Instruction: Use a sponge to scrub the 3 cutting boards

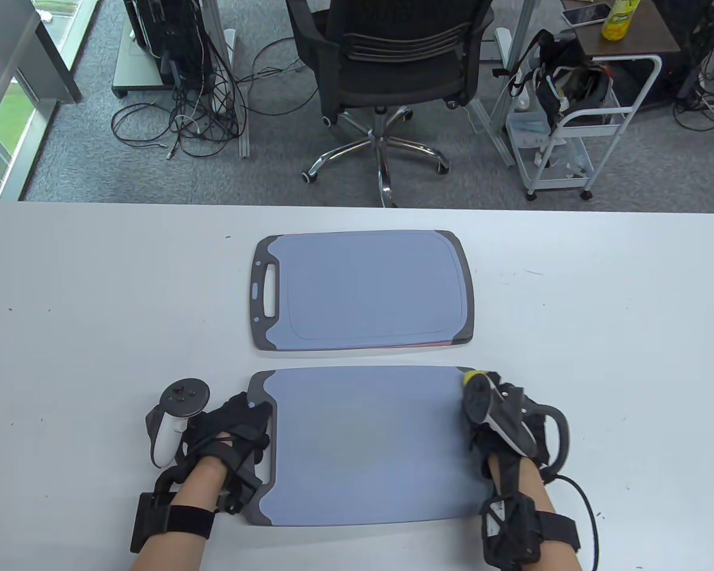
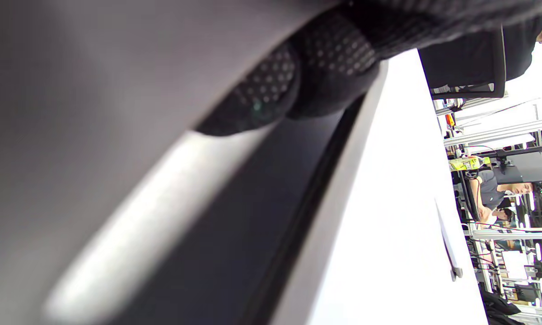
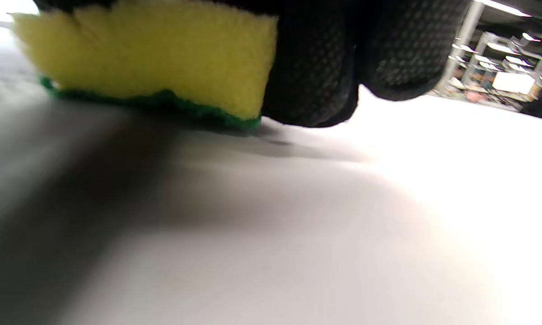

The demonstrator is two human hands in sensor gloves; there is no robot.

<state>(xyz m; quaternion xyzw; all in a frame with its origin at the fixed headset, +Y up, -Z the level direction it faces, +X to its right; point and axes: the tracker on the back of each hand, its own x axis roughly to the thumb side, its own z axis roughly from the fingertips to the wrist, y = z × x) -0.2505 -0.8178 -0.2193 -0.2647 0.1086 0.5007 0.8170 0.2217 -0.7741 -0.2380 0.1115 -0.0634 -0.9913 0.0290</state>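
The left hand point(image 1: 238, 428) comes in from the table's point(image 1: 65, 333) near edge and lies palm down on the handle end of the near cutting board point(image 1: 369, 443). Its fingers point(image 2: 271, 85) are curled over the dark rim there, a narrow grip holding that board's left end.

The right hand point(image 1: 500, 416) reaches in at the board's far right corner, wrist low and knuckles up. In the right wrist view its fingertips point(image 3: 311, 76) wrap the sponge point(image 3: 149, 58), a grip closed on it, with the yellow body above and the green scouring face down, touching the surface under it. From above, only a yellow tip of the sponge shows past the glove.

The near cutting board lies flat by the table's near edge, long axis running left to right, handle end to the left. A far cutting board point(image 1: 363, 291) lies just beyond it toward the table's middle, parallel, its handle slot also to the left; the two are close but apart. A third board cannot be made out.
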